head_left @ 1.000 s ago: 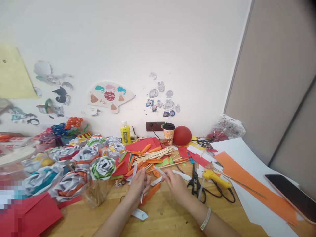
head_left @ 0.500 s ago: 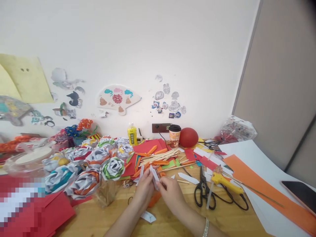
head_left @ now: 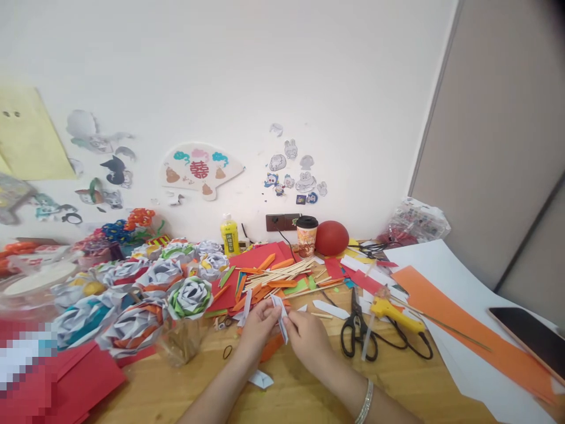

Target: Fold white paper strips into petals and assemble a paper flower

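A narrow folded strip of white paper stands tilted between my two hands above the wooden table. My left hand grips its left side, thumb and fingers pressed together. On the other side, my right hand pinches the strip's right edge; a bracelet circles that wrist. Another folded white paper piece lies on the table below my left wrist. Behind the hands are orange folded strips and a pile of thin wooden sticks. My fingertips partly cover the held strip.
Black scissors and a yellow glue gun with its cord lie to the right. Several paper flowers crowd the left, beside a clear cup. A lidded paper cup, a red balloon and a yellow bottle stand near the wall.
The view has shifted slightly, so the surroundings sit further left and a little higher. Both hands still hold the folded paper, its face now turned more toward me.
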The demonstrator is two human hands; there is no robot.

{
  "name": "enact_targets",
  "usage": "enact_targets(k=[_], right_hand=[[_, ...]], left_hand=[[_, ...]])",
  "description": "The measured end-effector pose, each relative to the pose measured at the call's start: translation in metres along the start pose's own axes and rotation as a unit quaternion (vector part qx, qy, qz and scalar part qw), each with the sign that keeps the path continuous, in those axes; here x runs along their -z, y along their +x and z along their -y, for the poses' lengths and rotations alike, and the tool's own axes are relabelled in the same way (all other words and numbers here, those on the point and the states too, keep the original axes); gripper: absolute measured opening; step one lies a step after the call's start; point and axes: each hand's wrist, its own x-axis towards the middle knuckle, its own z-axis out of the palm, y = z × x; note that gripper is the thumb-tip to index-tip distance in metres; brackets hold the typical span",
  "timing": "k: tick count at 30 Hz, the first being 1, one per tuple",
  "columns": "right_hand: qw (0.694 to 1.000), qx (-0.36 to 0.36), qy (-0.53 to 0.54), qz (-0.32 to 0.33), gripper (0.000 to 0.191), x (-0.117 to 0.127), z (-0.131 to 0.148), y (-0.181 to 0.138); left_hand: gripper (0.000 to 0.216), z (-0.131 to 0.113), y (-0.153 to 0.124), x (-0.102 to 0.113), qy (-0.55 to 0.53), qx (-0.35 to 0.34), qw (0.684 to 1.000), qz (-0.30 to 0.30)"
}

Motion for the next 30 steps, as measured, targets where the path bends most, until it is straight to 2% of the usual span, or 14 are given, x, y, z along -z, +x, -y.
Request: enact_targets(k=[7, 12, 18, 21, 26, 30], right_hand=[[0.997, 0.026, -0.067, -0.003, 0.026, 0.006, 0.006, -0.002], [0.988, 0.055, -0.139, 0.041, 0.022, 0.003, 0.002, 0.000], [0.976, 0.040, -0.187, 0.101, 0.022, 0.000, 0.010, -0.001], [0.972, 0.025, -0.198, 0.122, 0.022, -0.003, 0.016, 0.000], [0.982, -0.021, -0.135, 0.128, 0.029, -0.006, 0.017, -0.001], [0.992, -0.070, 0.050, 0.097, 0.029, -0.009, 0.009, -0.003]], left_hand=[[0.036, 0.003, 0.000, 0.001, 0.035, 0.001, 0.999, -0.002], [0.033, 0.000, -0.002, 0.000, 0.031, 0.016, 0.999, 0.004], [0.032, -0.006, -0.005, -0.003, 0.026, 0.000, 0.998, -0.054], [0.032, -0.002, -0.005, -0.004, 0.029, 0.007, 0.998, -0.061], [0.034, -0.003, -0.007, -0.006, 0.016, 0.003, 0.997, -0.073], [0.040, -0.009, -0.005, -0.004, -0.009, -0.013, 0.998, -0.062]])
